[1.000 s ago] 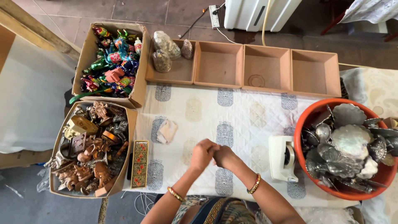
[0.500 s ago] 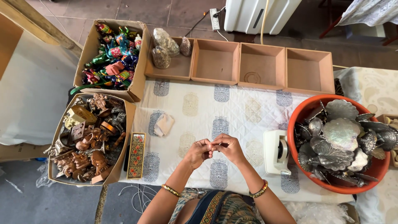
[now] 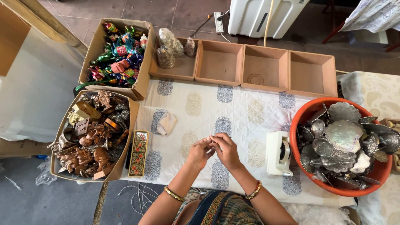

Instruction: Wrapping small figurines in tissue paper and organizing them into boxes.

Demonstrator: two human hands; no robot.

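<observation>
Both hands meet over the middle of the table: the left hand [image 3: 199, 151] and the right hand [image 3: 227, 150] have their fingertips pinched together on something tiny and pale, too small to make out, held just above the quilted white cloth [image 3: 250, 121] with its printed leaf motifs. A gold bangle sits on the left wrist, a beaded one on the right. Just right of the hands stands a white tape dispenser [image 3: 280, 153], and beyond it an orange plastic tub [image 3: 304, 121] heaped with shiny, embossed metal dishes and spoons. To the left lie a folded cream rag [image 3: 167, 123] and a long painted box [image 3: 138, 153]. One cardboard box [image 3: 125, 141] holds brown carved figures; another [image 3: 96, 43] holds brightly painted ones. Four shallow wooden trays [image 3: 266, 62] line the far edge, the leftmost holding wrapped lumps.
</observation>
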